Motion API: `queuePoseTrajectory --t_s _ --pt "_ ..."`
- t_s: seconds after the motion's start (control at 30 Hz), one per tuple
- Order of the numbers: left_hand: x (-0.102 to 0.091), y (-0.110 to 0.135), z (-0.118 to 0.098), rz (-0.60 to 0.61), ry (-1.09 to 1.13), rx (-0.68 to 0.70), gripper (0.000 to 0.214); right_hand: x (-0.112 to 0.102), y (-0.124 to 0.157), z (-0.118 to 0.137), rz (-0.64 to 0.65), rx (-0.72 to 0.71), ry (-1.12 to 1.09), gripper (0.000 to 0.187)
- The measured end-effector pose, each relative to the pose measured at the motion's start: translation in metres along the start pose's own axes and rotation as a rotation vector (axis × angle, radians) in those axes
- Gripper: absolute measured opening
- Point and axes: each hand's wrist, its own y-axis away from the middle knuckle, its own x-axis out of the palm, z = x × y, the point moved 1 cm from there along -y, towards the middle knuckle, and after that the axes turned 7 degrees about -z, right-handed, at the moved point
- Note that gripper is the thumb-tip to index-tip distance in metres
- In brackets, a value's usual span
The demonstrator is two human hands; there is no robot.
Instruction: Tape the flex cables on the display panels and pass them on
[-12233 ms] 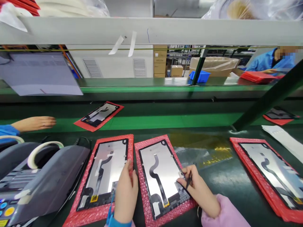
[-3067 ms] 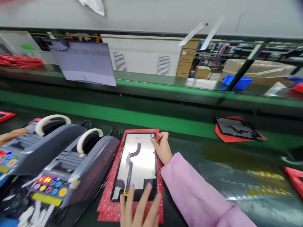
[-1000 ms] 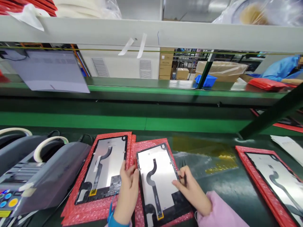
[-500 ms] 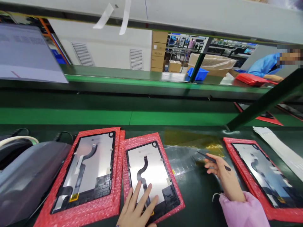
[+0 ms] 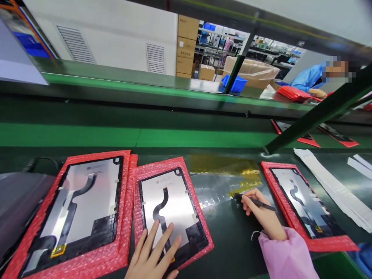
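Note:
My left hand [image 5: 155, 252] lies with fingers spread on the lower part of a display panel [image 5: 177, 205], over its dark flex cable [image 5: 164, 197]. The panel rests on a pink-red bubble-wrap bag [image 5: 202, 223]. Black tweezers [image 5: 266, 205] are gripped in my right hand [image 5: 266, 221], tips pointing left at the near edge of the amber tape strips [image 5: 241, 189]. Those strips sit on a clear film sheet [image 5: 210, 188] on the bench. Whether the tips pinch any tape cannot be made out.
Another panel [image 5: 100, 193] on red bubble wrap lies left, beside a grey rounded object [image 5: 23, 205]. A third panel [image 5: 299, 197] is at right, near white paper strips [image 5: 328, 182]. A slanted green post [image 5: 314, 116] crosses the right side. Across the bench sits a person in blue [image 5: 308, 77].
The tweezers in my right hand have moved down and left, onto the tape strips by the film. My left hand stays on the panel. The whole view has shifted and tilted.

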Motion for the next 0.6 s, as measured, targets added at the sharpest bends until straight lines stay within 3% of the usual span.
queuePoseTrajectory --t_s 0.37,0.6 --pt "0.001 0.003 -0.001 0.027 0.033 -0.023 0.056 -0.007 -0.009 0.007 0.151 0.023 0.102 0.046" --pt "-0.01 0.004 -0.01 0.153 0.078 -0.08 0.072 -0.01 -0.011 0.0 0.168 0.064 0.152 0.047"
